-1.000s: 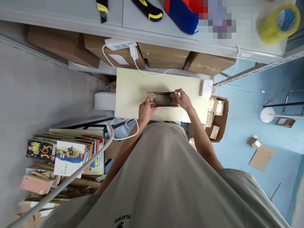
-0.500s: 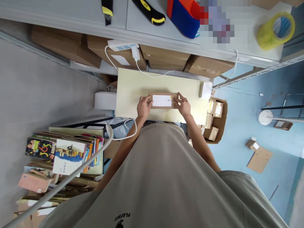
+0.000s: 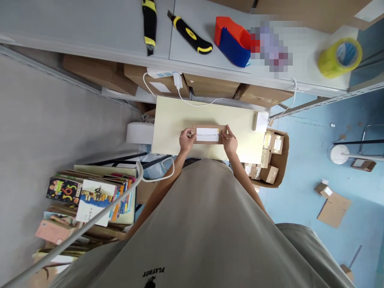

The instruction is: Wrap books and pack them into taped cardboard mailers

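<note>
A small flat cardboard box (image 3: 207, 142) lies on the pale yellow tabletop (image 3: 177, 110). A white area (image 3: 207, 131) covers most of its upper face, with a thin dark line running across it and a small yellow mark near its right end. My left hand (image 3: 187, 141) grips the box's left end, thumb on top near the white part and fingers curled at the edge. At the right end, my right hand (image 3: 229, 141) holds the box, one finger stretched along the side and the others bent onto the cardboard.
A white box (image 3: 260, 121) stands at the tabletop's right edge. Below it on the right, a carton (image 3: 282, 160) holds several small taped boxes. Two utility knives (image 3: 192, 35), a red-and-blue tape dispenser (image 3: 232, 42) and a yellow tape roll (image 3: 340, 58) lie on the shelf above. Books (image 3: 96, 196) are stacked lower left.
The view has tilted, so the shelf and table sit lower in it. Both hands stay at the box's ends; my left fingers are curled closer in. The line across the white area shows darker.
</note>
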`<state>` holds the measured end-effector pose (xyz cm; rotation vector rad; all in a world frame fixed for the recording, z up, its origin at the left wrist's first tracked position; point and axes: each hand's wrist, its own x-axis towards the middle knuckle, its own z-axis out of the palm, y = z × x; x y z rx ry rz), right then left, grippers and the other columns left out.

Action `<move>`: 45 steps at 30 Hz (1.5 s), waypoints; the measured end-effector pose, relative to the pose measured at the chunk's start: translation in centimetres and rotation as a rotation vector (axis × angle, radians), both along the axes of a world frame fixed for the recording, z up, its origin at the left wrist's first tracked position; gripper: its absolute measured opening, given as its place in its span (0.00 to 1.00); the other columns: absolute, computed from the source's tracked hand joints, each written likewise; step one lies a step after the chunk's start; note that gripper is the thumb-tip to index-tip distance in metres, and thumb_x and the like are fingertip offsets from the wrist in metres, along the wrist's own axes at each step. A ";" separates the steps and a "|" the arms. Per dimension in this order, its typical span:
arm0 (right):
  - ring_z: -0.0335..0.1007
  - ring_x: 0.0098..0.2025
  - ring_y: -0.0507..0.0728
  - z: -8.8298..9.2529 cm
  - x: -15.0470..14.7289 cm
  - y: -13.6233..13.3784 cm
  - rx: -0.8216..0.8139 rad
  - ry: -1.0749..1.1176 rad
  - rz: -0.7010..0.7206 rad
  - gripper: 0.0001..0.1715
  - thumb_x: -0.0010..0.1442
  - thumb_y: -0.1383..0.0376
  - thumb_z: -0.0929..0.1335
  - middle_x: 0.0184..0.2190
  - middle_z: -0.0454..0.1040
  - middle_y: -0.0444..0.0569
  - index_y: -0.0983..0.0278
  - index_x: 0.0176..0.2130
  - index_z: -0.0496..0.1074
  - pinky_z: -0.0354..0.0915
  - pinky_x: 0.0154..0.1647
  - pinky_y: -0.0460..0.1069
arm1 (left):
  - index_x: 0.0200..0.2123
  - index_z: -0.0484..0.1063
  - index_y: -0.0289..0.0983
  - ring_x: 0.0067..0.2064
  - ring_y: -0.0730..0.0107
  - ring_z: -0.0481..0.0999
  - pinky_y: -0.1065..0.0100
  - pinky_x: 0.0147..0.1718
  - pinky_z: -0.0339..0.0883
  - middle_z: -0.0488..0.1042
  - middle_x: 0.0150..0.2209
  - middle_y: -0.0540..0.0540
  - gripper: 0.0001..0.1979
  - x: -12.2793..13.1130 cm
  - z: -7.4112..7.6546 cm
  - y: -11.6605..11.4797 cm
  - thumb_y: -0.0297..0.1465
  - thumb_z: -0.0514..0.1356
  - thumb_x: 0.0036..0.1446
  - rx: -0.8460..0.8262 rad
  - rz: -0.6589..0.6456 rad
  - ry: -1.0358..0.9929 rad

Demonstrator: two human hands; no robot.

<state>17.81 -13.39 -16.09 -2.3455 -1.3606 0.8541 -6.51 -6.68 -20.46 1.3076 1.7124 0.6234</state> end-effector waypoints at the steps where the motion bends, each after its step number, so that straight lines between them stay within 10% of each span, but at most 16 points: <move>1: 0.82 0.69 0.67 0.1 -0.1 0.0 -0.007 -0.003 0.000 0.24 0.79 0.61 0.65 0.83 0.65 0.45 0.50 0.62 0.87 0.83 0.65 0.62 | 0.49 0.79 0.39 0.51 0.62 0.83 0.64 0.52 0.78 0.83 0.55 0.40 0.12 0.0 0.0 0.0 0.29 0.70 0.62 0.005 0.001 -0.007; 20: 0.88 0.62 0.68 1.9 0.4 -1.5 0.098 0.016 -0.021 0.24 0.78 0.54 0.67 0.81 0.67 0.53 0.55 0.64 0.87 0.83 0.64 0.60 | 0.46 0.80 0.41 0.52 0.50 0.85 0.50 0.60 0.80 0.85 0.52 0.38 0.09 0.7 3.8 1.3 0.28 0.70 0.62 0.090 -0.093 0.016; 24: 0.79 0.73 0.71 7.0 2.3 2.3 0.359 -0.169 0.051 0.28 0.81 0.52 0.63 0.75 0.77 0.58 0.57 0.65 0.84 0.76 0.75 0.69 | 0.48 0.81 0.43 0.64 0.46 0.81 0.43 0.72 0.72 0.85 0.54 0.38 0.08 2.0 8.2 3.7 0.30 0.64 0.69 0.367 -0.164 0.084; 30: 0.68 0.79 0.72 17.5 5.8 15.1 0.721 -0.374 0.204 0.33 0.84 0.49 0.58 0.76 0.73 0.63 0.58 0.76 0.71 0.65 0.81 0.74 | 0.54 0.82 0.43 0.67 0.52 0.80 0.48 0.73 0.72 0.83 0.60 0.39 0.13 6.4 19.0 9.8 0.31 0.57 0.78 0.722 -0.187 0.008; 34: 0.69 0.76 0.80 18.9 6.0 23.4 0.611 -0.380 0.243 0.32 0.82 0.50 0.62 0.68 0.76 0.74 0.68 0.71 0.71 0.60 0.78 0.83 | 0.55 0.82 0.42 0.68 0.53 0.79 0.48 0.74 0.71 0.83 0.60 0.41 0.12 8.8 23.3 11.7 0.29 0.58 0.78 0.858 -0.182 -0.046; 40: 0.82 0.65 0.79 17.5 5.8 26.6 0.401 -0.378 0.194 0.22 0.80 0.62 0.63 0.52 0.84 0.74 0.72 0.64 0.73 0.63 0.77 0.79 | 0.54 0.81 0.41 0.64 0.53 0.82 0.49 0.71 0.74 0.85 0.57 0.41 0.12 8.5 22.5 9.3 0.27 0.58 0.77 0.776 -0.210 -0.076; 45: 0.83 0.64 0.75 16.1 4.3 17.1 0.594 0.031 0.104 0.33 0.81 0.37 0.62 0.54 0.84 0.62 0.58 0.65 0.71 0.76 0.67 0.74 | 0.53 0.82 0.40 0.57 0.57 0.87 0.55 0.63 0.80 0.87 0.53 0.40 0.10 5.6 18.3 4.0 0.36 0.62 0.78 0.623 -0.157 -0.322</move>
